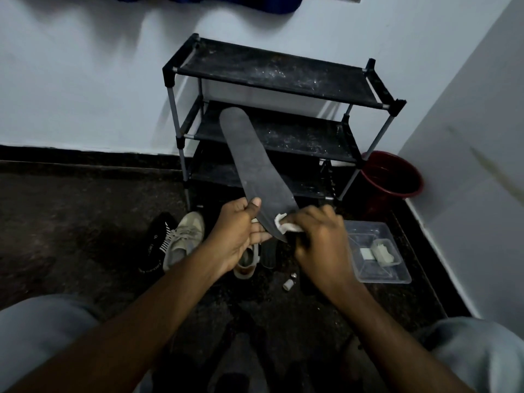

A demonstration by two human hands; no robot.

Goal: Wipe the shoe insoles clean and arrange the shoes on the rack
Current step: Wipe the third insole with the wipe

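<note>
Head view: a dark speckled floor (85,222) meets a pale wall (85,80), and in the corner stands a black three-shelf shoe rack (272,72), its shelves flecked with whitish dust. A red bucket (394,177) sits just beside the rack's right legs, and a clear plastic box (397,275) lies on the floor nearer the camera. The left hand (241,236) holds a dark insole (255,160) by its near end, its grip closed with the thumb on top and the fingers underneath. The insole slants up and away, and its far tip shows in front of the middle shelf. The right hand (320,239) has its grip curled around a white cloth (285,225), pressing it against the insole's near end. Below the hands, a beige sneaker (184,236) and a black striped shoe (156,245) lie together on the floor. Further shoes under the hands are largely hidden and too dark to make out, and the contents of the box are unclear.
</note>
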